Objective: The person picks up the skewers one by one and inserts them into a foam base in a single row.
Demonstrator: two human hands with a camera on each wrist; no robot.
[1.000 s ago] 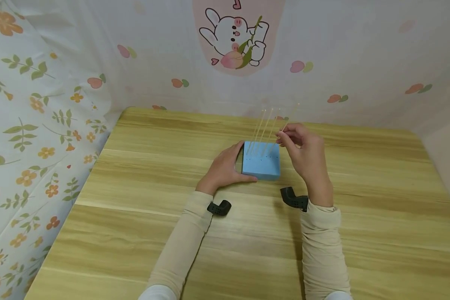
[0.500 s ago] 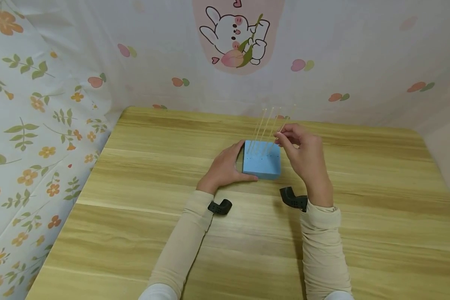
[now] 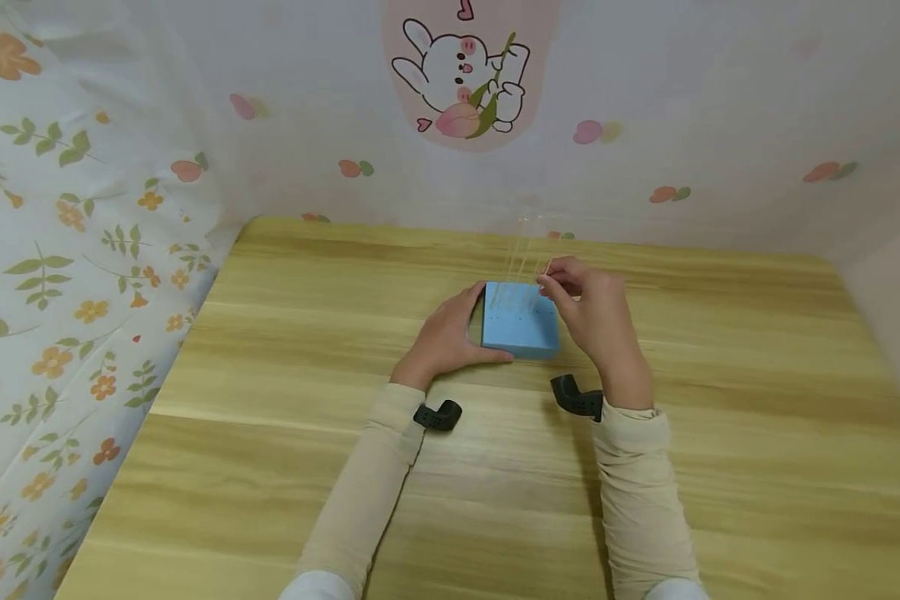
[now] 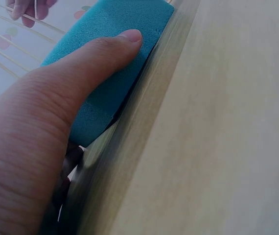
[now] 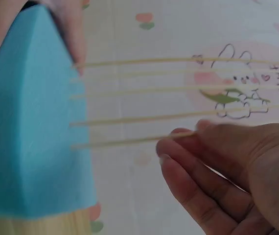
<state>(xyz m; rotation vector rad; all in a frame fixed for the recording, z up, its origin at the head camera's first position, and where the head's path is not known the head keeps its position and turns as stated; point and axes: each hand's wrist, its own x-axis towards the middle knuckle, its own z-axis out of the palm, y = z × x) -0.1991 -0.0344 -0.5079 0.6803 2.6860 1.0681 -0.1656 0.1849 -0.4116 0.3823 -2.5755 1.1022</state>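
A light-blue foam block (image 3: 522,335) with small holes lies on the table. My left hand (image 3: 447,335) grips its left side; in the left wrist view, the thumb (image 4: 103,54) presses along the block's front face. Several thin wooden skewers (image 5: 129,90) stand in a row near the block's back edge. My right hand (image 3: 598,321) is at the back right of the block. Between thumb and fingertips it pinches one skewer (image 5: 125,142), whose lower end meets the block at the end of the row. Whether that end sits in a hole is too blurred to tell.
The wood-grain table (image 3: 285,467) extends around the block on all sides. A pale patterned cloth (image 3: 667,100) hangs behind its back edge, and a flowered cloth (image 3: 67,275) hangs at the left. Black wrist mounts (image 3: 440,416) sit on both sleeves.
My right hand has moved a little left and down toward the block, and the pinched skewer has become more upright. The left hand keeps its grip on the foam block.
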